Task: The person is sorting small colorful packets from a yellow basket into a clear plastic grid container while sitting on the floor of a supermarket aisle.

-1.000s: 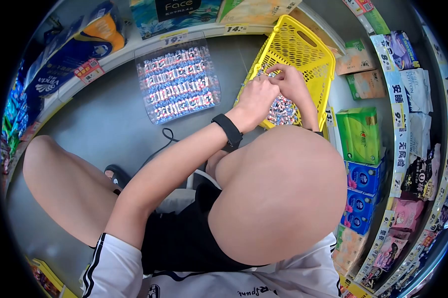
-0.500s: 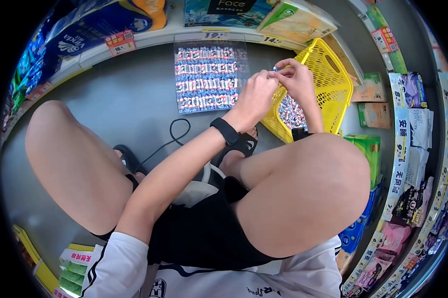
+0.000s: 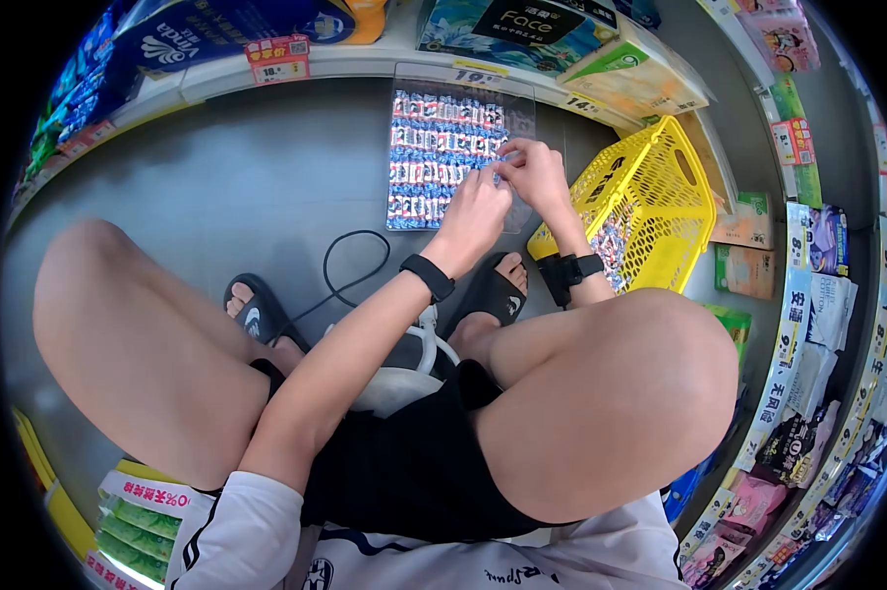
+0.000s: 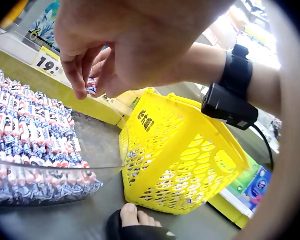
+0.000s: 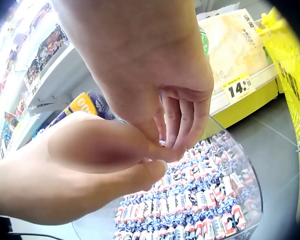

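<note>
Over the right side of a clear plastic box (image 3: 520,106) on the floor, both hands meet fingertip to fingertip. The left hand (image 3: 475,209) pinches a small wrapped candy (image 4: 91,86), mostly covered by fingers. Against it, the right hand (image 3: 539,177) has its thumb and fingers drawn together on the same candy. Neat rows of wrapped candies (image 3: 429,175) in blue, white and red fill much of the box. Right of the box stands a yellow basket (image 4: 185,127) with loose candies (image 3: 613,241) inside.
Shelves curve round the back and right, with tissue packs (image 3: 512,29) and price tags. A black cable (image 3: 330,285) loops on the floor near the sandalled feet (image 3: 502,300). The person's bent knees (image 3: 620,374) flank the arms.
Both hands have left the basket and come over the clear box, bringing a candy along. The head view has swung, so box and basket appear further right and the basket lower.
</note>
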`<state>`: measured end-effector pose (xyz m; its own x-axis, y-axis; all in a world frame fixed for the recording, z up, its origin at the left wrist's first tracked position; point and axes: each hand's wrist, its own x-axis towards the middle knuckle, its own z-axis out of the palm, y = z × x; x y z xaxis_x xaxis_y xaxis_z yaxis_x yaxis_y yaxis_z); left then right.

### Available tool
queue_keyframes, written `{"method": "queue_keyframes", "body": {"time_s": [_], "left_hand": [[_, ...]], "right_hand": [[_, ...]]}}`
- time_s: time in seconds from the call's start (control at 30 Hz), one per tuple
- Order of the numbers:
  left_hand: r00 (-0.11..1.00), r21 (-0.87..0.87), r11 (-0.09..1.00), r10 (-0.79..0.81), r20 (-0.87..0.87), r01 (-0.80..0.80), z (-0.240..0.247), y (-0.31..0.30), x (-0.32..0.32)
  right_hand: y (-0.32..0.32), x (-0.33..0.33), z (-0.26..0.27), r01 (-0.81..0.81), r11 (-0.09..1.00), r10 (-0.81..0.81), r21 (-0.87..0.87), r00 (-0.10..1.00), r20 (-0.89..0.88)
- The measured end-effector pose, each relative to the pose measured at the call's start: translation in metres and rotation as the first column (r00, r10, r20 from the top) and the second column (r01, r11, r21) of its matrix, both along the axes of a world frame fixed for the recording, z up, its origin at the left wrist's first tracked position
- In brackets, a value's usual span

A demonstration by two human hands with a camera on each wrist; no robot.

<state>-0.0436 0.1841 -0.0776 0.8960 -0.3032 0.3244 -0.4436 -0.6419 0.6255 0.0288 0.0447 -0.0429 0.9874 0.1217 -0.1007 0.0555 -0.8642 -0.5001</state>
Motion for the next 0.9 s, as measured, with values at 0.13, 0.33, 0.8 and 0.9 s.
{"method": "queue_keyframes", "body": {"time_s": [0.13,0.33,0.8,0.9], "left_hand": [[1.0,0.147,0.989,0.002,0.015,-0.004,-0.025,0.003,-0.005],[0.999,0.289,0.956,-0.037,-0.024,0.043,-0.045,0.007,-0.011],[0.998,0.346,0.937,-0.029,-0.06,0.048,-0.065,0.006,0.006],[0.998,0.372,0.928,-0.019,-0.06,0.039,-0.066,0.005,0.007]], "right_hand": [[0.011,0.001,-0.018,0.023,0.998,-0.027,-0.062,0.998,-0.061],[0.016,0.002,-0.046,0.058,0.993,-0.073,-0.102,0.987,-0.146],[0.015,0.011,-0.077,0.239,0.971,-0.24,-0.027,0.955,-0.175],[0.019,0.011,-0.072,0.264,0.964,-0.26,0.0,0.95,-0.171]]}}
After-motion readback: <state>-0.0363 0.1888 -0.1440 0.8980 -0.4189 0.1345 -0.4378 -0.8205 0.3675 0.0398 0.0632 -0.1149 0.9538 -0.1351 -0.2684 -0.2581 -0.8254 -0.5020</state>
